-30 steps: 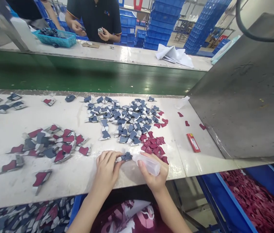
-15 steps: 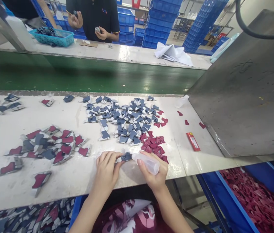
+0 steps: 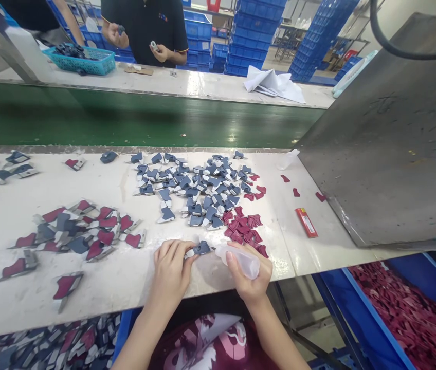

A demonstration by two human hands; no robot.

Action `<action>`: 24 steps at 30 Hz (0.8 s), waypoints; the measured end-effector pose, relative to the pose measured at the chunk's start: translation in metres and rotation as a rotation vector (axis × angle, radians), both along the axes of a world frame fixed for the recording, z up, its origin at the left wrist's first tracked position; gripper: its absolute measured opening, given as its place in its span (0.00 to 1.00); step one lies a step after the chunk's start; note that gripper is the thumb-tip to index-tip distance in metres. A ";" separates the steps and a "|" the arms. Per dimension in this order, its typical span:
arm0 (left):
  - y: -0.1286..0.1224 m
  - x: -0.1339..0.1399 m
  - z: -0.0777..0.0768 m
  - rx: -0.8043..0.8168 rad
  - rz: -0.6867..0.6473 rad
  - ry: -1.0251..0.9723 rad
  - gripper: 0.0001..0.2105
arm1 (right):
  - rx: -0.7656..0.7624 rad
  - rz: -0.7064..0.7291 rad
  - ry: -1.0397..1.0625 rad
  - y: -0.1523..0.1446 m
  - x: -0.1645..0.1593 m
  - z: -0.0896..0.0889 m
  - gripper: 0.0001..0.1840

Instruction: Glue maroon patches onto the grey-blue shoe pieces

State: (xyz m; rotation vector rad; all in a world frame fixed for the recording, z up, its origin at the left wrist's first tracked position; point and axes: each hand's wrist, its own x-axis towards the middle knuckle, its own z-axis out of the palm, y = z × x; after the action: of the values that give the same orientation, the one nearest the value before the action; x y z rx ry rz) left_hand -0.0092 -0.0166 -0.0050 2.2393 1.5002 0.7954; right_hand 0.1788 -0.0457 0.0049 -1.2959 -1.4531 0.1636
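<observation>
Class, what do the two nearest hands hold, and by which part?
The left hand pinches a blue-grey piece by its pale end; the right hand grips a plastic bottle around its body.

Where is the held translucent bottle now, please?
In the head view, the bottle is in the right hand, just right of the blue-grey piece that the left hand holds.
</observation>
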 end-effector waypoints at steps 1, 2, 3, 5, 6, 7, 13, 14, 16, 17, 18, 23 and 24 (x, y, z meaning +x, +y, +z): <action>0.000 0.000 0.000 0.005 -0.001 -0.001 0.05 | -0.003 0.001 0.009 0.000 0.000 -0.001 0.08; 0.000 0.001 0.000 0.008 -0.004 -0.002 0.05 | -0.008 -0.001 0.021 -0.001 0.001 -0.001 0.08; 0.000 0.001 -0.001 0.010 -0.008 -0.002 0.05 | -0.015 -0.001 0.032 -0.001 0.001 -0.002 0.08; 0.000 0.001 -0.001 0.010 -0.012 -0.002 0.05 | -0.026 -0.002 0.052 -0.003 0.002 -0.003 0.07; 0.000 0.001 -0.001 0.010 -0.012 -0.003 0.05 | -0.031 -0.005 0.065 -0.003 0.003 -0.004 0.07; 0.000 0.001 -0.001 0.010 -0.011 -0.006 0.05 | -0.037 -0.009 0.082 -0.004 0.003 -0.005 0.07; 0.001 0.000 -0.001 0.011 -0.018 -0.030 0.06 | -0.087 -0.068 0.219 -0.008 -0.007 -0.003 0.08; 0.001 0.000 -0.001 0.012 -0.019 -0.035 0.06 | -0.100 -0.064 0.220 -0.007 -0.010 -0.002 0.09; 0.002 -0.001 -0.001 0.011 -0.019 -0.043 0.05 | -0.122 -0.047 0.212 -0.005 -0.017 0.002 0.10; 0.002 -0.001 -0.001 0.008 -0.019 -0.045 0.05 | -0.129 -0.038 0.207 -0.004 -0.021 0.003 0.10; 0.001 -0.001 -0.001 0.004 -0.022 -0.046 0.05 | -0.132 -0.030 0.204 -0.002 -0.023 0.004 0.10; 0.001 -0.001 -0.001 -0.008 -0.030 -0.045 0.06 | -0.126 -0.016 0.205 0.001 -0.028 0.005 0.08; 0.001 -0.001 -0.001 -0.008 -0.030 -0.044 0.06 | -0.128 -0.019 0.210 0.002 -0.027 0.005 0.08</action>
State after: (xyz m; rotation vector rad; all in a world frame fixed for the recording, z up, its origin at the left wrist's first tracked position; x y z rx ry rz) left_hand -0.0101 -0.0156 -0.0057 2.2179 1.4443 0.8231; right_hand 0.1513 -0.0440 0.0096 -1.3517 -1.2675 0.3745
